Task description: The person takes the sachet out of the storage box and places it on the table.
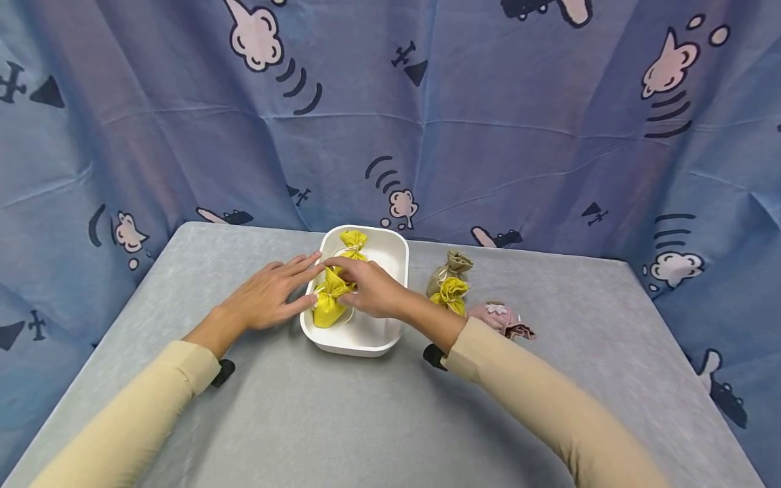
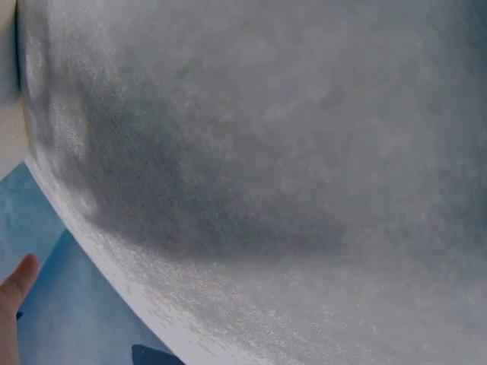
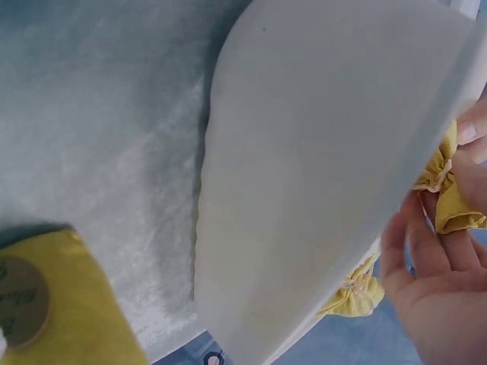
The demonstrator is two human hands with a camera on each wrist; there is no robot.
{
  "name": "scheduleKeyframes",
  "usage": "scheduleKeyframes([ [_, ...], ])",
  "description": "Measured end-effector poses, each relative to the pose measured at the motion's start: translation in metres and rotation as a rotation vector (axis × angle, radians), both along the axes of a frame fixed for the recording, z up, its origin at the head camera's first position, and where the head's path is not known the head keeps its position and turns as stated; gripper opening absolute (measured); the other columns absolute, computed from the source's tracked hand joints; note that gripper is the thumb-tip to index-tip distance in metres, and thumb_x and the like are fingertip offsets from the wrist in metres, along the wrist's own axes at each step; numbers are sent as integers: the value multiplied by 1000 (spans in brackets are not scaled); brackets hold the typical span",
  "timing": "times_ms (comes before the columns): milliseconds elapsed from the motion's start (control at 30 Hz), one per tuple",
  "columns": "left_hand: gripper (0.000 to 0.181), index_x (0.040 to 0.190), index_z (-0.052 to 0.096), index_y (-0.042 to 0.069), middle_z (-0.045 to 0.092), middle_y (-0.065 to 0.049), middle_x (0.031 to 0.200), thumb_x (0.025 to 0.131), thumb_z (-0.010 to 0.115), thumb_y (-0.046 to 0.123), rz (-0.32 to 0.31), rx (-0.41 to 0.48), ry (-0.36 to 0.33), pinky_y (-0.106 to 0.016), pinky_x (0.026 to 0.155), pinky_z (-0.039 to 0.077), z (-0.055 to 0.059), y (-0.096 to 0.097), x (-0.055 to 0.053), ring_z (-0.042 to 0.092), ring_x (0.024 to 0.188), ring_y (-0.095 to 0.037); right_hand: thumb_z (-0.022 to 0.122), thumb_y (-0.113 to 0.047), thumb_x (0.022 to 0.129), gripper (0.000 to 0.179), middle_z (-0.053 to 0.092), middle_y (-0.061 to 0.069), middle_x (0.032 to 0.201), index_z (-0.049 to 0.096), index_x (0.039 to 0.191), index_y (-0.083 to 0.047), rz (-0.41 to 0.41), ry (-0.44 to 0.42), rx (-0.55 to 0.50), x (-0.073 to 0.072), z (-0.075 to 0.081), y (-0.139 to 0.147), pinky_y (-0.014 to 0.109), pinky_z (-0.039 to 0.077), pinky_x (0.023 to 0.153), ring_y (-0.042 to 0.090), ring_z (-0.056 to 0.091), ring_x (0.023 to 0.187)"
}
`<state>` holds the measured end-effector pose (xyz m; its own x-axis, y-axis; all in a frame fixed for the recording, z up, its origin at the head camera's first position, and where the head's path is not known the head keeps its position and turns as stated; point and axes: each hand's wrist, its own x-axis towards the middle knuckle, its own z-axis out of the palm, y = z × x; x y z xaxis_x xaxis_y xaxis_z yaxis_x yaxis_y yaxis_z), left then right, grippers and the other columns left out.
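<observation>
A white rectangular tray (image 1: 350, 350) holds two yellow drawstring pouches, a near one (image 1: 329, 310) and a far one (image 1: 354, 239). My right hand (image 1: 377, 290) reaches over the tray from the right and pinches the near pouch by its gathered top. In the right wrist view its fingers curl around the yellow cloth (image 3: 454, 205) beside the tray wall (image 3: 327, 152). My left hand (image 1: 268, 293) is at the tray's left rim, fingers extended, with the thumb right at the near pouch. Only a fingertip (image 2: 23, 277) of it shows in the left wrist view.
Right of the tray stand an olive-brown pouch (image 1: 441, 276) and another yellow pouch (image 1: 450, 297), with a pink pouch (image 1: 491, 313) lying beside them. The grey table (image 1: 317, 420) ends at a blue patterned curtain (image 1: 488, 169).
</observation>
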<state>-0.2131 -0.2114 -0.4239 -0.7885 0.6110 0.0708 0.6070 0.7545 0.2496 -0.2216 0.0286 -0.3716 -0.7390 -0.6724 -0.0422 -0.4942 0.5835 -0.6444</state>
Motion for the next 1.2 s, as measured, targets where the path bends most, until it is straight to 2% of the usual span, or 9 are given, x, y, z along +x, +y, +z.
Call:
scheduleKeyframes([
  [233, 65, 155, 37, 12, 23, -5, 164, 103, 43, 50, -4, -6, 3, -57, 111, 31, 0, 0, -2, 27, 148, -30, 78, -7, 86, 69, 62, 11, 133, 46, 148, -11, -46, 11, 52, -1, 0, -7, 36, 50, 97, 21, 63, 115],
  [400, 64, 155, 37, 13, 23, -4, 164, 103, 43, 50, -6, -3, 7, -57, 111, 32, 0, -1, -2, 27, 148, -29, 78, -12, 87, 65, 63, 10, 133, 49, 145, -11, -82, 40, 67, -1, -2, -11, 38, 51, 96, 21, 65, 114],
  [767, 64, 152, 42, 10, 24, -5, 164, 103, 43, 51, -2, -8, 6, -57, 111, 32, 0, 0, -1, 29, 147, -31, 76, -10, 87, 57, 71, 8, 118, 54, 139, -15, -140, 76, 18, 3, 0, -13, 38, 53, 91, 19, 68, 106],
  [1200, 65, 157, 34, 18, 23, -2, 164, 102, 44, 51, -3, -8, 13, -57, 111, 32, 1, 1, -1, 29, 148, -28, 78, -9, 85, 59, 71, 11, 119, 54, 139, -13, -176, 127, -48, 4, 15, 3, 41, 50, 97, 21, 69, 107],
])
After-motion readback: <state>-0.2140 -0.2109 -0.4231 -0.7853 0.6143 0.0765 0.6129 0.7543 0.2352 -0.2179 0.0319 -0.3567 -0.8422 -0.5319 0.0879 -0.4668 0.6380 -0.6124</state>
